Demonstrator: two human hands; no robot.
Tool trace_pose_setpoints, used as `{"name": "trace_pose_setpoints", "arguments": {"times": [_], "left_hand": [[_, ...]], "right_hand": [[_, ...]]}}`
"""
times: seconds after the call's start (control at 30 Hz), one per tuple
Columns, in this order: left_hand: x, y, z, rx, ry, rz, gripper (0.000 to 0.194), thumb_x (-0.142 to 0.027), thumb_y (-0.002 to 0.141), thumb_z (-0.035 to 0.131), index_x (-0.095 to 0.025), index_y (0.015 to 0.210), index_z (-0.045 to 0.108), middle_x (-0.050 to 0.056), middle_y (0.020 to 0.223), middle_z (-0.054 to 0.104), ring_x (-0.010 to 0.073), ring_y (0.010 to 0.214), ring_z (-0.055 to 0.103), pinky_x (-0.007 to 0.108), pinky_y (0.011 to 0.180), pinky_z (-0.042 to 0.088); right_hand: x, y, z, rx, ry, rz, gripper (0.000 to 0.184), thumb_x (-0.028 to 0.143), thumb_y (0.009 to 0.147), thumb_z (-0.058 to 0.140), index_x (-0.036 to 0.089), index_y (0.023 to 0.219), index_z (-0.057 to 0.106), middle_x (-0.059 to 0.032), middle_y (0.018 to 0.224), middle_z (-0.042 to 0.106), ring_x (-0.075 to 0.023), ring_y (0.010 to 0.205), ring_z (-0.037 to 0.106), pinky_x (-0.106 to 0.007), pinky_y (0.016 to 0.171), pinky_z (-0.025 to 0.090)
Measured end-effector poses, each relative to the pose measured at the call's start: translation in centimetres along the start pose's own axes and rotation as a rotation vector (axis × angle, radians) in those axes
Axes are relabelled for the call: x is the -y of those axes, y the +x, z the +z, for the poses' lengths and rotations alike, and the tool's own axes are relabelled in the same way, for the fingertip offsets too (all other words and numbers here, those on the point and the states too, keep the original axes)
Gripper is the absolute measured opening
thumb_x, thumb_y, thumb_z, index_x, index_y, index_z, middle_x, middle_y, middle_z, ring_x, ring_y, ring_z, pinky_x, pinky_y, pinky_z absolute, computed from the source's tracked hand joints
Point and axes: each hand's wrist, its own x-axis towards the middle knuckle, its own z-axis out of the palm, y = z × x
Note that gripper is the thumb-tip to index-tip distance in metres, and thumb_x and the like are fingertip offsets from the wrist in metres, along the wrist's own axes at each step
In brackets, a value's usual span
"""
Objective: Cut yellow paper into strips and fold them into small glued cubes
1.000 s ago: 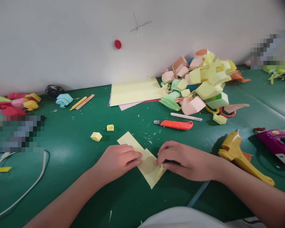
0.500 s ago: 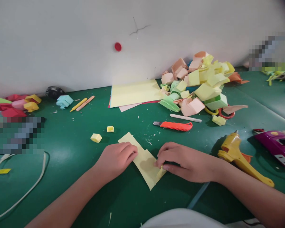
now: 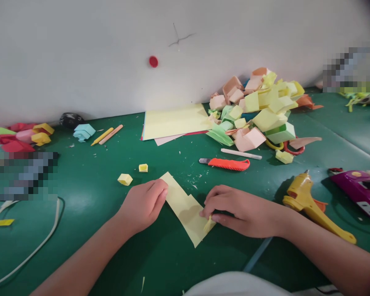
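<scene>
"What's changed?"
"The left hand [image 3: 143,205] sits farther left of the cutter [image 3: 230,164], clenched; on anything, I can't tell."
"The right hand [image 3: 239,211]?"
"Bent, pinching a strip [image 3: 207,224] over paper [image 3: 185,203], nearside of the cutter."

Probably a craft workshop, glue gun [image 3: 306,203] (yellow), cutter [image 3: 229,164], folded paper pile [image 3: 267,117]

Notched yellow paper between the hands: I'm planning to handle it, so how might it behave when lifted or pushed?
The yellow paper looks thin, so it is probably light and likely to bend if lifted by one end. Lying nearly flat on the table, it would probably slide rather than roll.
</scene>
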Motion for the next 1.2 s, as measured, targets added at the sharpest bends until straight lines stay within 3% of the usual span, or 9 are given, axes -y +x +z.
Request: {"name": "trace_pose_setpoints", "arguments": {"times": [0.3, 0.5, 0.77, 0.97, 1.2], "left_hand": [[0.0, 0.2, 0.0, -0.126, 0.032, 0.115, 0.032, -0.030, 0.103, 0.049, -0.019, 0.073, 0.053, -0.002, 0.067, 0.058, 0.0122, 0.061, 0.054, 0.025, 0.057, 0.039], [-0.2, 0.3, 0.1, -0.147, -0.031, 0.040, 0.015, -0.022, 0.099, 0.051, -0.020, 0.088, 0.061, 0.000, 0.081, 0.068, 0.0114, 0.067, 0.062, 0.022, 0.058, 0.045], [0.1, 0.3, 0.2, -0.247, -0.055, 0.081, 0.021, -0.020, 0.101, 0.050, -0.022, 0.104, 0.071, 0.002, 0.093, 0.076, 0.0148, 0.081, 0.072, 0.026, 0.073, 0.057], [0.0, 0.1, 0.3, -0.229, -0.125, 0.058, 0.011, -0.022, 0.097, 0.060, -0.021, 0.092, 0.070, -0.001, 0.083, 0.075, 0.0122, 0.074, 0.070, 0.021, 0.064, 0.053], [-0.1, 0.0, 0.4, -0.170, -0.178, -0.056, 0.019, -0.027, 0.094, 0.062, -0.020, 0.077, 0.063, -0.002, 0.074, 0.070, 0.0098, 0.059, 0.061, 0.021, 0.053, 0.045]], "right_hand": [[0.0, 0.1, 0.1, 0.003, 0.008, 0.002, 0.020, 0.016, 0.101, 0.049, 0.021, 0.111, 0.066, -0.0059, 0.107, 0.071, -0.0186, 0.108, 0.058, -0.034, 0.095, 0.048], [0.0, 0.1, 0.0, -0.001, 0.017, -0.006, 0.021, 0.016, 0.101, 0.048, 0.021, 0.112, 0.066, -0.0069, 0.107, 0.071, -0.0198, 0.108, 0.058, -0.036, 0.095, 0.048], [-0.1, -0.1, 0.0, 0.000, 0.010, 0.007, 0.021, 0.016, 0.101, 0.049, 0.022, 0.113, 0.066, -0.0071, 0.108, 0.071, -0.0198, 0.109, 0.058, -0.035, 0.094, 0.049], [0.2, 0.2, 0.5, -0.029, -0.037, -0.055, 0.018, 0.017, 0.101, 0.048, 0.021, 0.106, 0.064, -0.0056, 0.101, 0.071, -0.0190, 0.101, 0.058, -0.035, 0.093, 0.047], [0.4, 0.6, 1.5, -0.084, -0.114, -0.107, 0.017, 0.017, 0.102, 0.047, 0.021, 0.103, 0.063, -0.0051, 0.094, 0.070, -0.0181, 0.089, 0.057, -0.035, 0.087, 0.045]]}}
